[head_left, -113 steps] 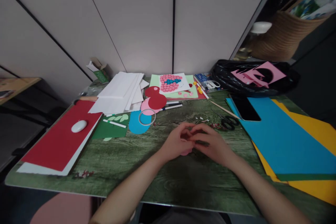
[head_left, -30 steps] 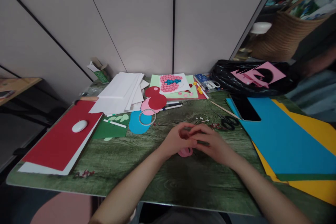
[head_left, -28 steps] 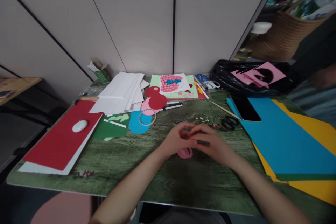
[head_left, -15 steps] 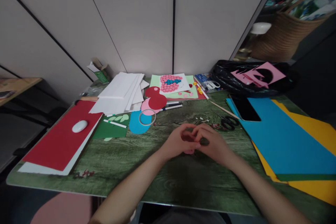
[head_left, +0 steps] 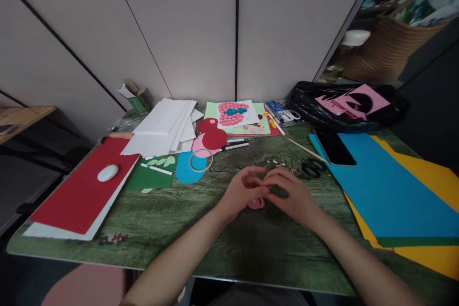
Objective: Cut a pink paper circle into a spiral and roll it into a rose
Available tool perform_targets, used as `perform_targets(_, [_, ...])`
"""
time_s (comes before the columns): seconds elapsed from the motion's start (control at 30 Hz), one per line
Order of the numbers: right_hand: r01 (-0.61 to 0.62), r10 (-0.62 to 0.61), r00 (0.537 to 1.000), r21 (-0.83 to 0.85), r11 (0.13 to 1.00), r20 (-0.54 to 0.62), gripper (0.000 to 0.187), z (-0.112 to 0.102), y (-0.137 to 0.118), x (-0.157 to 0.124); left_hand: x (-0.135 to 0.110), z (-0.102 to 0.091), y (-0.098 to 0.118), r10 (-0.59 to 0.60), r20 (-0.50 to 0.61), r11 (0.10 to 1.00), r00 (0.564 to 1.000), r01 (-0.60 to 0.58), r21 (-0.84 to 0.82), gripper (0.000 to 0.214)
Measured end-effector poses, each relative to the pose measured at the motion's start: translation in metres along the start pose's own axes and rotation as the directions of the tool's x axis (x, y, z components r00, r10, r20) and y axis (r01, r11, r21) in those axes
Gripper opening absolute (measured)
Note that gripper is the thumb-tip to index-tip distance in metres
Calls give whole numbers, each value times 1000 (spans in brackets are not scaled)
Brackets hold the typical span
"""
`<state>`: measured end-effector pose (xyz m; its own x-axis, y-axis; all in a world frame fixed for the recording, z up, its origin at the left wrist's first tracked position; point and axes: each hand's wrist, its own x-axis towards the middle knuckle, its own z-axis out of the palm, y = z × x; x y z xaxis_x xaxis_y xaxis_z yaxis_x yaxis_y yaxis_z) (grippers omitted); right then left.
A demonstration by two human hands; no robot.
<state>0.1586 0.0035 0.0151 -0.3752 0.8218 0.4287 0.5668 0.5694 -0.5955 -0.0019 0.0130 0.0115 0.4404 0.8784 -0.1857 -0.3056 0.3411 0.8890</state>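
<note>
My left hand [head_left: 241, 192] and my right hand [head_left: 293, 197] meet above the middle of the table, fingertips touching. The left thumb and fingers are pinched together. A small curled pink paper piece [head_left: 256, 202] shows just below that thumb, mostly hidden by the hand. The right thumb and index finger also close at the meeting point; whatever lies between them is hidden. Small paper scraps [head_left: 275, 163] are scattered beyond the fingers. Black scissors [head_left: 313, 167] lie to the right of my right hand.
Blue card [head_left: 390, 186] with a black phone [head_left: 335, 147] lies on the right. Red card [head_left: 82, 191] bearing a white mouse-shaped object [head_left: 108, 172] is on the left. White sheets [head_left: 161, 126], a tape ring [head_left: 201, 160] and a pink-and-blue dotted artwork [head_left: 233, 114] sit farther back.
My fingers have shifted slightly, the left ones opening a little at the top. The pink piece now shows farther left, below the left thumb.
</note>
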Motion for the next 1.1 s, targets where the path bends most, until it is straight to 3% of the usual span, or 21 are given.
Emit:
perform_targets(0.17, [13,-12,999,-18,1000,48,12,-2,1,1,1,-3,4,-39,3,998,999,39,47,51])
perform_targets(0.4, [54,-54,989,4,999,140,11,0,3,2,1,-8,6,-85,116,987,990,68,145,48])
perform_targets(0.6, [80,-77,978,-7,997,193,11,-1,5,3,1,-12,3,-66,146,964,987,25,265,44])
perform_targets(0.83, [59,-60,991,5,998,123,4,0,5,3,3,-13,1,-62,145,965,988,22,262,51])
perform_targets(1.1, [6,-7,996,8,1000,94,18,2,3,2,1,-7,-1,-102,95,982,990,84,171,52])
